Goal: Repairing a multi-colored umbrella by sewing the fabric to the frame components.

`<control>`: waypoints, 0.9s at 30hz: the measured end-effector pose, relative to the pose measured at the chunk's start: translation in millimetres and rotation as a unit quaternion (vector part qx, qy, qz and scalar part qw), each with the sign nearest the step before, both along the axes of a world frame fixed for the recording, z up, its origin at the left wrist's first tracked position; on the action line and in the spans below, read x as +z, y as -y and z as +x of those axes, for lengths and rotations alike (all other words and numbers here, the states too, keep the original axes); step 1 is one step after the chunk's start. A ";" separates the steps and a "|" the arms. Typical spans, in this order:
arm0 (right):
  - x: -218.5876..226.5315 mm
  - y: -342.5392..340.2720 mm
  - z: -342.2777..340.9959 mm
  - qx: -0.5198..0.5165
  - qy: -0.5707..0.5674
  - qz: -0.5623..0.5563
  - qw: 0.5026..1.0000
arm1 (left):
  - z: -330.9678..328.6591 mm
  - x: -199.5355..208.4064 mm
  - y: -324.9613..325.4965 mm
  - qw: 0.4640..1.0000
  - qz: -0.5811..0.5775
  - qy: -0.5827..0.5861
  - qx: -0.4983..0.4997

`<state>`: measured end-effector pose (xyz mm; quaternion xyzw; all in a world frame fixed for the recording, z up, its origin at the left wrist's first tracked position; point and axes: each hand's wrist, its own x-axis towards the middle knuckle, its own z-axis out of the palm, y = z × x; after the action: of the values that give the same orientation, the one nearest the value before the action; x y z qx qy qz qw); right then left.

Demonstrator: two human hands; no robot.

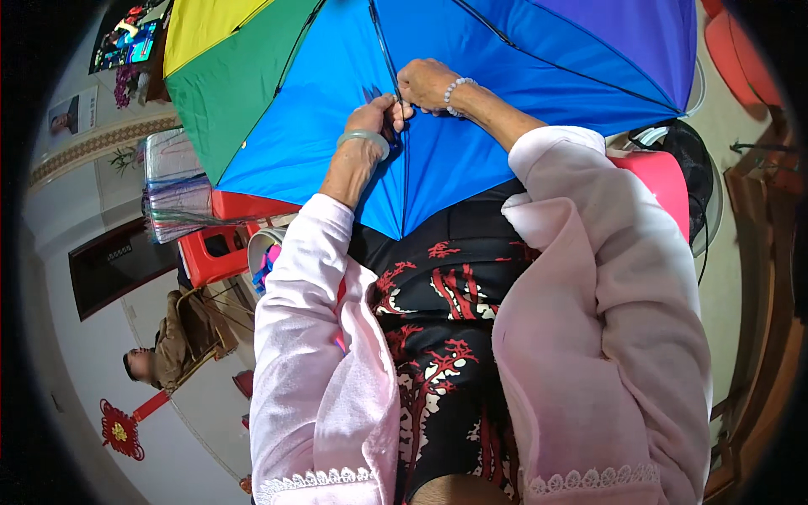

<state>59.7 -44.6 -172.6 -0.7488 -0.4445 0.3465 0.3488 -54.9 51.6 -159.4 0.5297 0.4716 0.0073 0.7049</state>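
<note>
An opened umbrella (459, 164) with yellow, green, blue and purple panels spreads before me, its thin dark ribs showing. One dark rib (406, 168) runs down the blue part to a pointed corner near my lap. My left hand (380, 119), with a pale bangle at the wrist, is closed around this rib, fingertips pressed together. Just above and to the right, my right hand (429, 86), wearing a beaded bracelet, is also closed, its fingers bent in against the same rib. What lies inside the right hand's fingers is hidden.
Left of the umbrella are a red plastic stool (210, 257), clear plastic packaging (177, 181) and a pale bucket (261, 252) with colourful pieces. A person (172, 341) sits on a chair farther left. A pink-red seat (661, 185) and a black bag (692, 168) stand at right.
</note>
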 end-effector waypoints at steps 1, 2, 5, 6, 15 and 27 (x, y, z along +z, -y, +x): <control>-1.7 -3.3 -1.8 -0.001 0.013 0.005 1.000 | -1.6 -0.2 -3.2 1.000 -0.003 0.003 -0.002; -3.9 -5.7 -4.5 0.006 0.014 0.010 1.000 | -3.7 -0.5 -6.5 1.000 -0.006 0.006 -0.005; -32.7 -4.7 1.7 -0.053 0.279 0.249 0.926 | 3.0 -4.0 -0.6 1.000 -0.010 0.020 -0.005; -32.8 -4.9 1.9 -0.049 0.278 0.250 0.926 | 1.7 -4.8 0.6 1.000 -0.005 0.026 0.006; 3.0 8.1 4.3 -0.032 -0.050 0.017 0.998 | -1.4 5.1 16.6 0.987 0.028 0.039 0.150; 8.8 7.8 7.7 -0.038 -0.090 -0.017 0.995 | 0.7 1.7 6.7 0.988 -0.020 0.034 0.147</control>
<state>67.4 -52.4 -163.8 -0.7368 -0.3761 0.4067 0.3877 -54.1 44.9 -157.6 0.4396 0.5203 0.1196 0.7223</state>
